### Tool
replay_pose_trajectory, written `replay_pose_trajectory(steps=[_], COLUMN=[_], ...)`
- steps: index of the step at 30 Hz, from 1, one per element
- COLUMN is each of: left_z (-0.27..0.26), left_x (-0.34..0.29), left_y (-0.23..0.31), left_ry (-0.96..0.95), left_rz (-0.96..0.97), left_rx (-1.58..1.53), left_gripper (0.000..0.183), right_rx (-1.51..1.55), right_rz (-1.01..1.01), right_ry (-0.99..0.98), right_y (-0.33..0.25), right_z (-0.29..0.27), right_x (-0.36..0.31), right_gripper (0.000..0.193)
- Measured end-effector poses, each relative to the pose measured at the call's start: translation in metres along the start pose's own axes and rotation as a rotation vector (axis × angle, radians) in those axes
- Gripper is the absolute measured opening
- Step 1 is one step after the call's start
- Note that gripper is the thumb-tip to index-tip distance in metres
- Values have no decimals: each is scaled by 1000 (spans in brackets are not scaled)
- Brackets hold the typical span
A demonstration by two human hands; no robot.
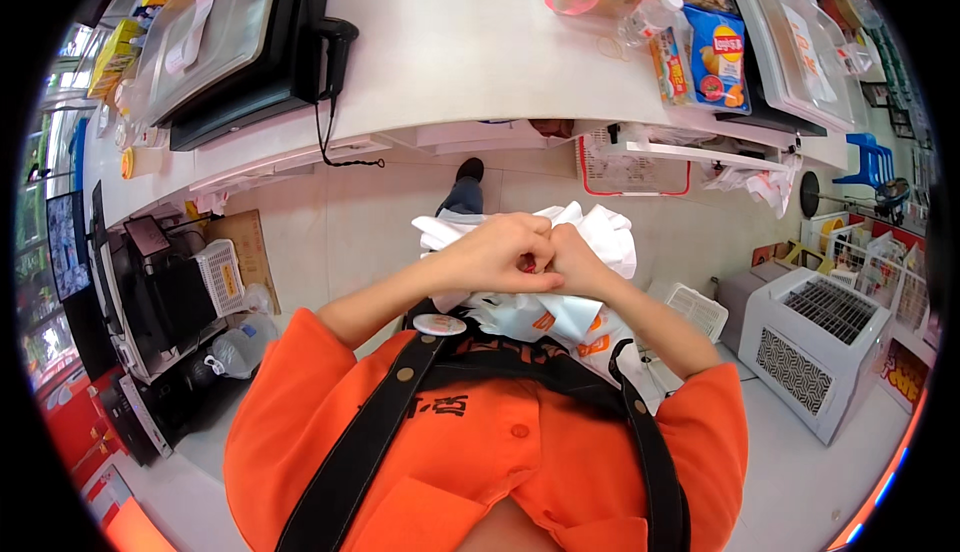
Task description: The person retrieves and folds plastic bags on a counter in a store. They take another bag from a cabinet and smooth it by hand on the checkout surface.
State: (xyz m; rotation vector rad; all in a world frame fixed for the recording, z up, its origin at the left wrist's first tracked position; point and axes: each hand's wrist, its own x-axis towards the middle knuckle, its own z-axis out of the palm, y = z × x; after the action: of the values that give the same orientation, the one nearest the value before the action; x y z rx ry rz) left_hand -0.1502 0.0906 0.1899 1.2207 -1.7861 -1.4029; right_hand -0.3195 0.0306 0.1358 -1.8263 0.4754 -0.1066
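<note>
In front of my waist, a crumpled bundle of white plastic bags [607, 235] spreads out beneath and around both hands. Some of the bags carry orange print. My left hand [503, 254] is closed, fingers curled in, with a small red bit [527, 263] showing between thumb and fingers; what it is I cannot make out. Pressed against it from the right, my right hand [577, 260] is also closed on the plastic. The hands touch each other, and most of the fingertips are hidden.
A white counter [440, 52] runs ahead, bearing a black scanner [337, 44] at left and a blue snack bag [716, 60] at right. Below it sits a red-rimmed basket [634, 174]. A grey-white heater-like appliance [815, 347] stands on the right; a cardboard sheet [243, 252] leans left.
</note>
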Motion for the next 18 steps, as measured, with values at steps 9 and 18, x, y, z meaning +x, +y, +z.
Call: replay_pose_trajectory(steps=[9, 18], left_z=[-21, -14], left_x=[-12, 14], left_y=[-120, -194], left_ry=[148, 585], left_rz=[6, -327], left_rx=[-530, -876], left_gripper=[33, 25], right_rx=[122, 228], right_rz=[148, 394], right_ry=[-151, -345], right_y=[42, 120], right_z=[-2, -11], right_x=[73, 155], right_gripper=[40, 30])
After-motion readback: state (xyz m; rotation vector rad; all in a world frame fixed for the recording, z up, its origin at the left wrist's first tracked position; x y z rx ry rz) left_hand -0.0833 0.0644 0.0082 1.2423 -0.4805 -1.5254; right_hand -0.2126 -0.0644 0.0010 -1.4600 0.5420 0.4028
